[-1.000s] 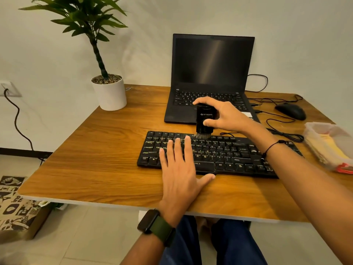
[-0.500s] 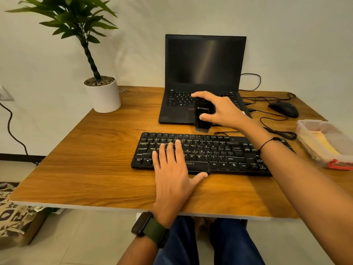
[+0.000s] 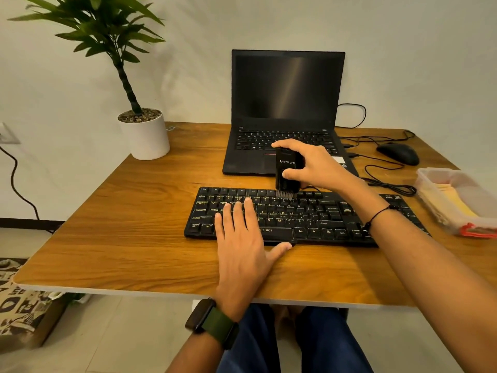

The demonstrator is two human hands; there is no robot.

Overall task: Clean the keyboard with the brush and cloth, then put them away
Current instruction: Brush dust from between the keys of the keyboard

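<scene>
At keyboard (image 3: 309,216) back edge — right hand (image 3: 314,165) grips brush (image 3: 286,170) | left hand (image 3: 242,238) flat

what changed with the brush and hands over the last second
The right hand lifted the black brush off the black keyboard's top row, back toward the laptop, then lowered it so the bristles meet the top row again. It kept gripping the brush throughout. The left hand stayed flat on the keyboard's left side.
</scene>
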